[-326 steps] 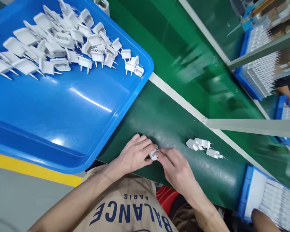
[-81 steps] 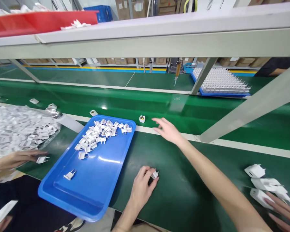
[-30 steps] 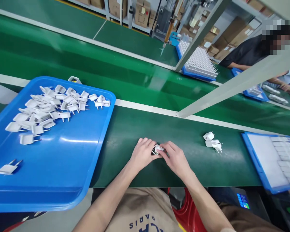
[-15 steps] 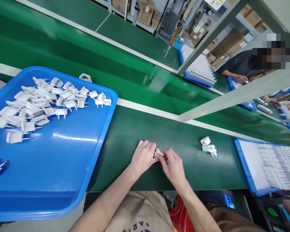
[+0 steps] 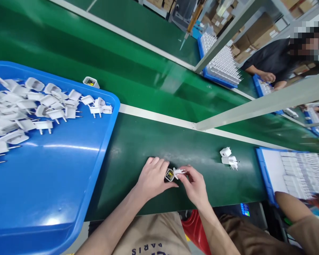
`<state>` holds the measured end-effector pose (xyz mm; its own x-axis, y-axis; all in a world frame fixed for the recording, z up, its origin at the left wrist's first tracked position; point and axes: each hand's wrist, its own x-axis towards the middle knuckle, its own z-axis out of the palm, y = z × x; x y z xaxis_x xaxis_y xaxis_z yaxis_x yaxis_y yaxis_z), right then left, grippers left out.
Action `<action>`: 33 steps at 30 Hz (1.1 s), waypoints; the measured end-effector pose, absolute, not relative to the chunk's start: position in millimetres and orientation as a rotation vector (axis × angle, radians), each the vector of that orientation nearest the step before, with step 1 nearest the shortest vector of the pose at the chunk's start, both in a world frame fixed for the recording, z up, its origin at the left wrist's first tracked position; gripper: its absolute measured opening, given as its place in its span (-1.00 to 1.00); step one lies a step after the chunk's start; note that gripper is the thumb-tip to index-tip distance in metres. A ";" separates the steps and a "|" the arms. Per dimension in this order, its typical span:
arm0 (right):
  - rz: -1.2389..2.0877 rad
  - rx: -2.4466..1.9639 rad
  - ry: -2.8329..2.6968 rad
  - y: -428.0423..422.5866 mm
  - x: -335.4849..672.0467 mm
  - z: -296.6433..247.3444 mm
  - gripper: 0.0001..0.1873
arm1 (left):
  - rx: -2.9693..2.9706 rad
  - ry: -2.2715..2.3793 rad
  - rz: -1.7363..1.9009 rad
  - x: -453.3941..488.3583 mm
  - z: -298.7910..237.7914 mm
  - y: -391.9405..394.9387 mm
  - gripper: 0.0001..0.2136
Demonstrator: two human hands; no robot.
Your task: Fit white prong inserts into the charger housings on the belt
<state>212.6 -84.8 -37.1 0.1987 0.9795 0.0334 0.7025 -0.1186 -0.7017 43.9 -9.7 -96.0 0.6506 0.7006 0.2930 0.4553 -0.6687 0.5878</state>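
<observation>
Over the green table (image 5: 127, 141), my left hand (image 5: 152, 177) is closed around a white charger housing (image 5: 166, 176). Its open end faces right, and yellow parts show inside. My right hand (image 5: 195, 182) pinches a white plug cap with two metal pins (image 5: 178, 172) by its pin side. The cap's base is right at the housing's opening, tilted and not seated in it. To the left, a blue tray (image 5: 95, 156) holds a heap of similar plug caps (image 5: 50, 101). Another open housing (image 5: 91, 82) stands behind the tray's back rim.
White chargers (image 5: 230, 159) lie on the table to the right. Beyond them, a blue tray (image 5: 266, 173) carries rows of chargers, with another person's arm (image 5: 295, 209) near it. A slanted metal post (image 5: 244, 106) crosses the upper right. A co-worker (image 5: 273, 67) sits across the bench.
The plug cap has come away from the housing's mouth, so the yellow inside now shows. My view has shifted, and another person's arm has come in at the right.
</observation>
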 end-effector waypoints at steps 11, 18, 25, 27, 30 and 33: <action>0.425 -1.754 -1.953 -94.5 202.3 -39.0 -0.87 | 2.404 0.871 0.630 45.4 -89.4 -5.5 -0.69; 0.373 -1.807 -2.200 -87.7 202.1 -28.6 -0.85 | 2.415 0.873 0.551 45.5 -89.8 -3.9 -0.69; 0.221 -1.821 -2.331 -82.8 197.8 -30.9 -0.73 | 2.405 0.863 0.600 45.1 -93.0 -7.8 -0.79; 0.166 -1.855 -2.337 -84.9 195.0 -36.4 -0.71 | 2.397 0.854 0.616 43.8 -95.0 -7.3 -0.79; 0.108 -1.904 -2.320 -87.3 192.2 -45.6 -0.70 | 2.367 0.852 0.578 44.6 -98.8 -5.2 -0.79; 0.033 -1.887 -2.261 -83.5 194.9 -46.1 -0.70 | 2.385 0.894 0.535 49.5 -93.4 -7.5 -0.75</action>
